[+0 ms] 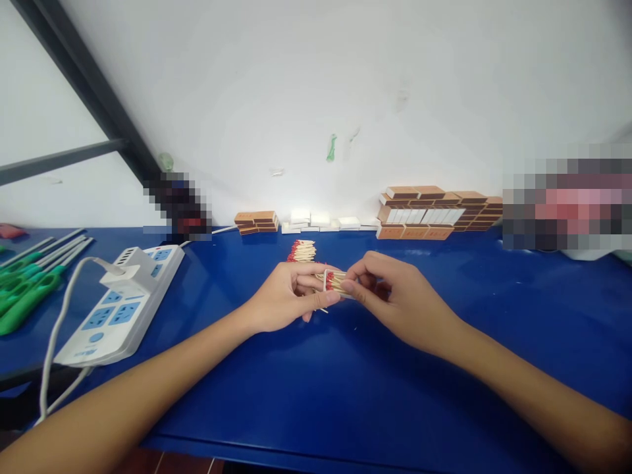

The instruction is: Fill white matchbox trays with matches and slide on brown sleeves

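Between my two hands, over the blue table, is a small white matchbox tray (325, 281) with red-tipped matches (336, 282) lying in it. My left hand (291, 296) grips the tray's left end between thumb and fingers. The fingers of my right hand (390, 289) are pinched at its right end, over the matches; whether they hold the tray, the matches or both I cannot tell. Just behind my left hand lies a pile of loose matches (302, 251) with red heads. A few match ends stick out below the left fingers.
White matchbox trays (320, 220) line the wall, beside a small stack of brown matchboxes (257, 220). A larger matchbox stack (434, 214) stands at the back right. At left are a white power strip (123, 309) with a plugged-in cable and green-handled tools (29, 289).
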`<state>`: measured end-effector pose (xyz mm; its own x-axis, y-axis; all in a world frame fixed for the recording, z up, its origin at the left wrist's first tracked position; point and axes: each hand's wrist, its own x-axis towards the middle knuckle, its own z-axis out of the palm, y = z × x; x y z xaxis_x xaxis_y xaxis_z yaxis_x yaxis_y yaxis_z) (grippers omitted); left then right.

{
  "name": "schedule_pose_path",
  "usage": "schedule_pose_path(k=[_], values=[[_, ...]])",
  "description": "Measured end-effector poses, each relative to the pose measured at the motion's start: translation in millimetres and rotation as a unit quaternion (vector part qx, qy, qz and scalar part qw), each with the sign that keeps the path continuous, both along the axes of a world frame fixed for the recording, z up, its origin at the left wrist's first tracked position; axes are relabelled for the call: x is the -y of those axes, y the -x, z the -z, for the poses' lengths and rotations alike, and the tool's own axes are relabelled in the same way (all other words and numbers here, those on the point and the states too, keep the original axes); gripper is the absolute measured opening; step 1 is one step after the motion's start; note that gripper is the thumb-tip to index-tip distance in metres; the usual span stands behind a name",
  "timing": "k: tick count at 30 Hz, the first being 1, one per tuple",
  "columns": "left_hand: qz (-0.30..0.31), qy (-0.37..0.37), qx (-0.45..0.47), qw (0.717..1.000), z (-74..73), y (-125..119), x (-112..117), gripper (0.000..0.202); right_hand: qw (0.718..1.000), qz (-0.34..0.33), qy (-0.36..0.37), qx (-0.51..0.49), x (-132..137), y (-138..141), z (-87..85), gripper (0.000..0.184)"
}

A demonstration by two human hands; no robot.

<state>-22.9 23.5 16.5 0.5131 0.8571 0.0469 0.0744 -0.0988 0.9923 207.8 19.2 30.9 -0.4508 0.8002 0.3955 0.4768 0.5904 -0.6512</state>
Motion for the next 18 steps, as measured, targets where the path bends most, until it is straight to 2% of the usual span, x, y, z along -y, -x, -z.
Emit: schedule_pose_path(k=[10, 14, 18], values=[[-0.002, 0.009, 0.004, 1.0, -4.9, -2, 2, 0.051, 0.999, 0.024, -0.035, 0.005, -9, -12, -5.0, 0.015], [0.001, 0.012, 0.004, 1.0, -4.2, -1, 2, 0.052, 1.0, 0.019, -0.007, -0.001, -10, -10, -3.6, 0.016], [0.013, 0.011, -0.004, 1.0, -5.1, -2, 2, 0.053, 0.997, 0.03, 0.062, -0.026, -7, -5, 0.0, 0.021]])
